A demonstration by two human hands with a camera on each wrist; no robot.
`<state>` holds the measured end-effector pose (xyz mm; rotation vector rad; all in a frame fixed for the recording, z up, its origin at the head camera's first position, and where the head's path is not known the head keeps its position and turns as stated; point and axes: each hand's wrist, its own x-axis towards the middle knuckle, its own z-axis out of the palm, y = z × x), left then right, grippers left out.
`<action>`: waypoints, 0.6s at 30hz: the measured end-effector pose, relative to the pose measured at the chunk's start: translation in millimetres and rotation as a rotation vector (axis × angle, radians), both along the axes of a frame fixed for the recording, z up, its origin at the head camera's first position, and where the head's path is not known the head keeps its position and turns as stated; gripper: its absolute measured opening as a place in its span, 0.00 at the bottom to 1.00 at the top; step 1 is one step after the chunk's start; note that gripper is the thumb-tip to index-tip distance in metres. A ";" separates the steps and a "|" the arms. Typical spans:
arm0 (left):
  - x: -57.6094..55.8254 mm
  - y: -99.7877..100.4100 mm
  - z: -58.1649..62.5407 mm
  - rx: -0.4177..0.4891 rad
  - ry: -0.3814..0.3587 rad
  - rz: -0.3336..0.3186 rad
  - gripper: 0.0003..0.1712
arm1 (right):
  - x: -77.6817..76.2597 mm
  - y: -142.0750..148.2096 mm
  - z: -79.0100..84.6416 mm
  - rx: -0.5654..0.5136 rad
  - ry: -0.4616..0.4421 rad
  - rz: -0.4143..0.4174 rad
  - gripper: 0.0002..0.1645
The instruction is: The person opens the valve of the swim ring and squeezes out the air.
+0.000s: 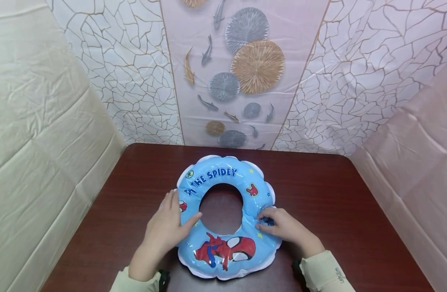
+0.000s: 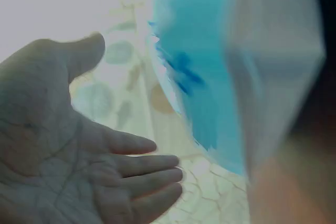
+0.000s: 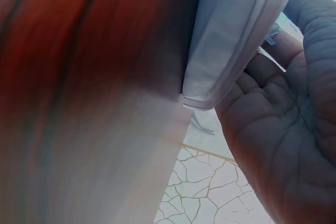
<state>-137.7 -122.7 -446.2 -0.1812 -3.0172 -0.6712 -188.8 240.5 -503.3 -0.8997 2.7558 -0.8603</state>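
Steadying a swim ring [image 1: 187, 247] flat on the tabletop [image 1: 318, 182]

From my station I see the ring lying print side up between the two grips, its hole just inside the left thumb. I judge it sits this way so both sides are within easy reach and the right side can be worked while the left is kept quiet.

The left grip [image 1: 163, 227] lies palm down over the ring's left side, unclenched: fingers straight and pointing away, thumb spread toward the hole. I take this as a light brace; how much of the palm bears on it I can't tell.

The right grip [image 1: 287, 227] comes in from the opposite side, fingers bent and thumb tip set apart below the forefinger, both at the ring's surface. A clear plastic piece [image 3: 274, 34] shows beside those fingers in the right wrist view; I cannot tell whether they pinch it.

Both forearms reach inward, the left sleeve [image 1: 135, 280] and right sleeve [image 1: 326, 271] nearer the wearer than either grip. Patterned cloth [image 1: 125, 69] hangs well beyond both.
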 end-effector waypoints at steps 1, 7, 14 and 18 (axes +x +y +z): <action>-0.9 -2.2 -2.4 0.013 -0.053 0.003 0.64 | -0.1 0.3 -0.1 0.002 -0.002 -0.002 0.13; 0.2 4.2 -14.9 0.063 -0.230 -0.050 0.73 | -0.5 0.3 -0.4 0.000 -0.012 -0.004 0.12; 0.9 22.4 -24.1 0.004 -0.297 -0.149 0.81 | -0.7 0.6 0.4 -0.007 -0.014 0.005 0.12; -1.1 28.0 -29.2 -0.014 -0.308 -0.172 0.85 | 0.5 -0.6 2.5 -0.007 -0.014 0.010 0.12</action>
